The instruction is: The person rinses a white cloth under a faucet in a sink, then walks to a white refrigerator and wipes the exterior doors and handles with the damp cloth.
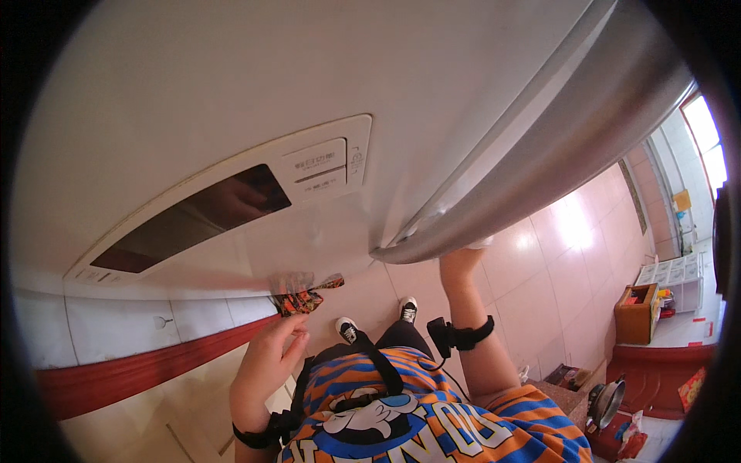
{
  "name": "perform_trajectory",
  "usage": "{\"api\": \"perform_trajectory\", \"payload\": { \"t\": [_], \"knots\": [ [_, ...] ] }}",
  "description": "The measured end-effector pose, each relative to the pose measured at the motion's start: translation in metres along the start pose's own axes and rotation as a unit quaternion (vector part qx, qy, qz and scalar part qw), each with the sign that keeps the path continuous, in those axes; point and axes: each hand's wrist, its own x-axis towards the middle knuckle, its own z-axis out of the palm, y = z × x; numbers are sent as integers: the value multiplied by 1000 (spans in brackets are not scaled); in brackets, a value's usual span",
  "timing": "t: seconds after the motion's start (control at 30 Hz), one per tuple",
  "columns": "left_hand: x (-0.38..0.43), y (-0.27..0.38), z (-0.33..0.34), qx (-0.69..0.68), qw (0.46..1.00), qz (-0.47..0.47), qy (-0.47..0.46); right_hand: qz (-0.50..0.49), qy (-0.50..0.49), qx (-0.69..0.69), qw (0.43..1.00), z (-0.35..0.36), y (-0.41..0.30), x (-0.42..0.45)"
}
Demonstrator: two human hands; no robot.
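Note:
Close before me stands a white appliance door (243, 69), which looks like a refrigerator's, with a dark display panel (197, 217) and printed buttons. A curved silver-grey trim or handle (550, 139) runs along its edge. My right hand (465, 254) reaches up behind this trim, which hides most of the fingers; a bit of something white (480, 243) shows beside it. My left hand (286, 341) is low on the left, thumb and fingers apart, nothing visible in it. Just above its fingertips hangs a patterned red and black cloth or bag (298, 301), partly hidden by the door.
A red strip (156, 359) crosses the tiled wall at left. On the right are a wooden box (635, 314), a white rack (677, 278), a red cabinet or counter (654, 379) and a metal pan (611, 402). My shoes (408, 311) stand on pink floor tiles (556, 272).

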Motion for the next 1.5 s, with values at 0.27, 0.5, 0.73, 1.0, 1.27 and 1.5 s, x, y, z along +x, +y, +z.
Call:
{"api": "perform_trajectory", "payload": {
  "t": [0.27, 0.5, 0.73, 1.0, 1.27, 1.5],
  "knots": [
    [-10, 6, -4, 24, 999, -5, 21, 101, -99, -113, 983, -3, 93, -22],
    [-6, -5, 0, 12, 1000, -16, 10, -93, -17, -122, 988, -15, -25, 16],
    [3, 7, 5, -7, 1000, -2, 1, -55, 15, 39, 998, -1, -6, 7],
    [-9, 6, 1, -8, 1000, -11, 20, 76, -115, -108, 985, -7, 95, -22],
    [-21, -12, -1, -16, 999, 2, 47, -14, -51, -58, 997, -10, -6, 1],
    [-17, -13, 4, -24, 999, 0, 40, -101, -29, 15, 994, -6, -52, 21]
  ]
}}
